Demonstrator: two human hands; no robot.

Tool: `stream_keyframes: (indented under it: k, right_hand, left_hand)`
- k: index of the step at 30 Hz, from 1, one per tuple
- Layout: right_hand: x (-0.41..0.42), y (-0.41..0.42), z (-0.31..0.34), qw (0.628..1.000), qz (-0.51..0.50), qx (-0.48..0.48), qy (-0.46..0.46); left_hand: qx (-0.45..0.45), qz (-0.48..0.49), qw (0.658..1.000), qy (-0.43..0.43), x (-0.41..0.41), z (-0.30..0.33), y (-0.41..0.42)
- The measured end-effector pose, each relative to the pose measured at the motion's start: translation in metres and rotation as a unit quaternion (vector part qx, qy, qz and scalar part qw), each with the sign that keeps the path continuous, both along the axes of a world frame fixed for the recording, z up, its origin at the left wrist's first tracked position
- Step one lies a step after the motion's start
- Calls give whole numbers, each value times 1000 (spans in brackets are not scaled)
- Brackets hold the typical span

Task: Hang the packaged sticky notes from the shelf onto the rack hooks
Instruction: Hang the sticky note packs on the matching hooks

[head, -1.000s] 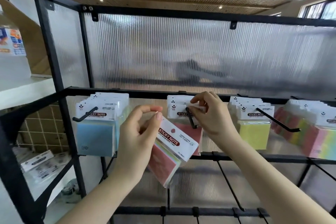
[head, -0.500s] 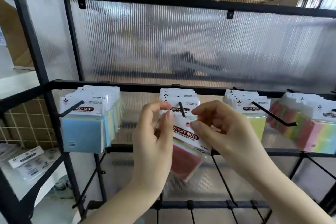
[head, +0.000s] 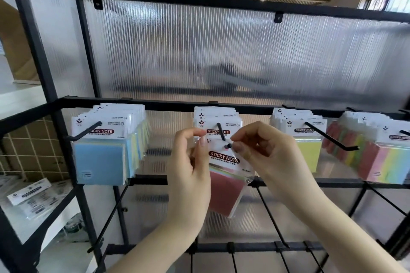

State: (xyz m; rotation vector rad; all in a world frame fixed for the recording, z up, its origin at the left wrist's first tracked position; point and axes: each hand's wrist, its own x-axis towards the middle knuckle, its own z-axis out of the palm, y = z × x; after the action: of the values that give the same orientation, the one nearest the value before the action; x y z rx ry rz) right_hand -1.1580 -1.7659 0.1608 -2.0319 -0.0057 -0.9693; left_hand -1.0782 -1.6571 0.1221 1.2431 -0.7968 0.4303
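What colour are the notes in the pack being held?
Mostly red, pastel edges at the top of the pack; head view.

My left hand (head: pixel 190 168) covering the pack's (head: pixel 224 184) left edge, small print unreadable, rightmost packs (head: pixel 386 162) cut by the edge, shapes behind the ribbed panel (head: pixel 221 55) blurred

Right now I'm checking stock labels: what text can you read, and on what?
"STICKY NOTE": held pack at the middle hook.
"STICKY NOTE": front blue pack, left hook.
"STICKY NOTE": front yellow pack.
"STICKY", then partly hidden "NOTE": pack behind the held one.
Smaller print, and shelf packs: unreadable.
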Motion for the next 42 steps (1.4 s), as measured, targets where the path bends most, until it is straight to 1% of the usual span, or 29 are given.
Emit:
stream_keyframes:
  k: [2,5,9,12,15,20,22,24,27,30,33,35,38,42]
  right_hand:
    - [5,-1,-1,999,-14,-26,-12]
    - [15,-3,0,993,-47,-97,-37]
    - [28,-16,4,980,-92,-170,-53]
    - [40,-24,7,969,-106,-218,-57]
    - [52,-28,6,948,-139,-280,-56]
    - [62,-33,0,910,-201,-356,-65]
    - [63,-35,-3,905,-219,-359,-67]
    - [63,-34,-7,911,-218,-344,-61]
    - [59,-35,-15,927,-199,-311,-59]
    - [50,-36,-22,949,-172,-252,-73]
    - [36,-38,-29,963,-180,-175,-103]
    - [24,-38,-38,966,-171,-155,-117]
    - [8,-28,-55,971,-111,-169,-130]
    - [0,10,-75,968,15,-239,-74]
  left_hand:
    - [12,2,1000,-8,2,-3,-3]
    - [38,15,999,-19,9,-6,-8]
    - [63,15,998,-10,26,-6,-13]
    - [99,63,993,-25,40,-3,-15]
    - [133,137,980,-50,53,4,-16]
    - [193,179,960,-92,62,13,-18]
    - [216,192,951,-108,64,15,-19]
    - [230,201,946,-109,66,17,-21]
    - [214,178,958,-67,67,17,-21]
    - [188,151,970,-41,64,9,-14]
    - [203,174,963,-26,60,-2,-3]
    - [218,182,959,-9,57,-11,6]
    - [242,166,956,6,49,-27,23]
    - [316,174,933,-3,29,-52,57]
